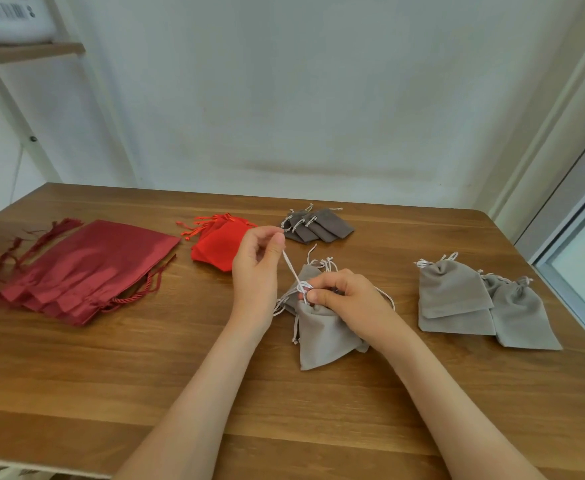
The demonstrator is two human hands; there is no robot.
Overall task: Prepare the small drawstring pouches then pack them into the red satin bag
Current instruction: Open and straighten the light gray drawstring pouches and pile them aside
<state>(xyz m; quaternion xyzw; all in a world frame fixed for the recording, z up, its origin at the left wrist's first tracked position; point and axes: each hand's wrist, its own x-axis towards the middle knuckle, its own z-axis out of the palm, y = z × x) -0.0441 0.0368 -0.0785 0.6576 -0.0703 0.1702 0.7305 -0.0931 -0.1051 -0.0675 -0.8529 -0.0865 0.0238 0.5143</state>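
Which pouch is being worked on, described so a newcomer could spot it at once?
On the wooden table, look near the middle, in front of the dark grey pouches and right of the bright red pouches. A light grey pouch lies there, its neck pinched by the right hand. Unlike the light grey pouches further right, its white drawstring is pulled taut by the left hand.

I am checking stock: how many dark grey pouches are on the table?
4 dark grey pouches, fanned in an overlapping row at the far side of the table, right of the bright red pouches; more may lie hidden underneath.
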